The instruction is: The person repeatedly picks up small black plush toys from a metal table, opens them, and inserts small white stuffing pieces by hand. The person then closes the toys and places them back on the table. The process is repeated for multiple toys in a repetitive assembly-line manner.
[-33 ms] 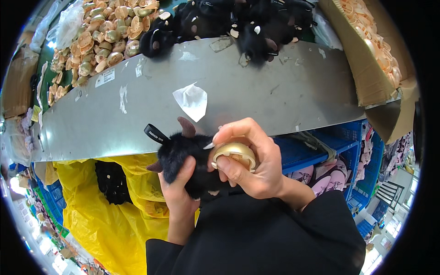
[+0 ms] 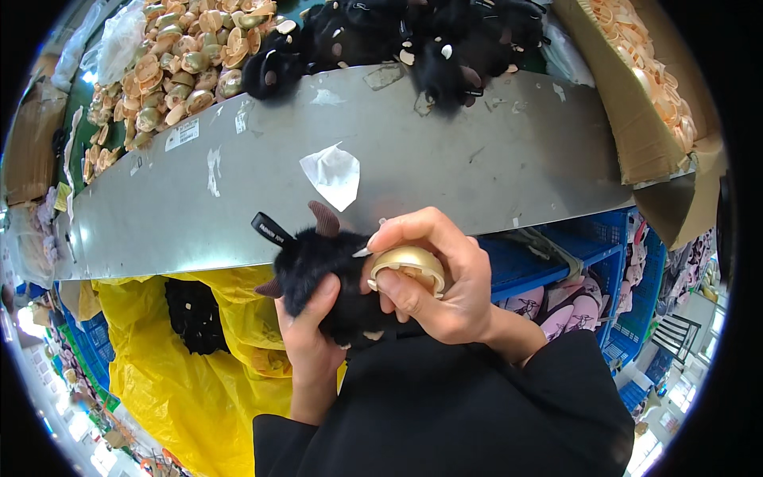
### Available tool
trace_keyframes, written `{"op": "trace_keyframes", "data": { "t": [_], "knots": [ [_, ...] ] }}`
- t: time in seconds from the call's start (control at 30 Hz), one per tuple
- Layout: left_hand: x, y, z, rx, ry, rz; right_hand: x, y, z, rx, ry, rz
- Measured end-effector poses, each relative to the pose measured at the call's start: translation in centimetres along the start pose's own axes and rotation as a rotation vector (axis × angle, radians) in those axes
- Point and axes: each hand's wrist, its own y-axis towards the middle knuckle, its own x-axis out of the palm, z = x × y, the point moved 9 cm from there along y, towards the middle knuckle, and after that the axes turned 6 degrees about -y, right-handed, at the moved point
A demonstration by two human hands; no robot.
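Note:
A small black plush toy (image 2: 306, 266) with brown ribbed horn-like points and a black ribbon label (image 2: 273, 229) is gripped in my left hand (image 2: 311, 326), its thumb pressed into the fur. My right hand (image 2: 453, 290) pinches a gold plastic half shell (image 2: 409, 261) with a beige inner side; the thumb lies inside the hollow and the fingers arch over the rim. Shell and plush are side by side, and the right fingers reach the plush's edge. A small white tip shows beside the right index finger. Whether the shell touches the fur is hidden.
A metal tabletop (image 2: 445, 151) lies ahead, with a white paper scrap (image 2: 332, 176). Behind it are heaped gold and beige shells (image 2: 183, 71) and black plush toys (image 2: 350, 36). A cardboard box (image 2: 628, 103) of beige parts stands right; yellow plastic sheeting (image 2: 159, 381) hangs left.

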Motion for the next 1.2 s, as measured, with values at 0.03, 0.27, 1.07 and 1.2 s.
{"op": "trace_keyframes", "data": {
  "t": [0.03, 0.27, 1.07, 1.2],
  "knots": [
    [0.5, -0.2, 0.1, -0.016, -0.029, -0.024, 0.0, -0.1, 0.0, 0.017, -0.005, -0.003],
    [2.7, -0.8, 0.3, 0.001, -0.062, -0.122, -0.4, -0.7, -1.5, -0.103, -0.124, 0.040],
    [2.8, -0.8, 1.1, 0.176, 0.068, -0.142, 0.3, 0.2, -1.1, -0.151, -0.231, -0.040],
    [1.4, -0.9, 2.2, 0.291, 0.416, -0.098, 0.4, 0.2, -1.3, -0.131, -0.427, -0.026]
  ]
}}
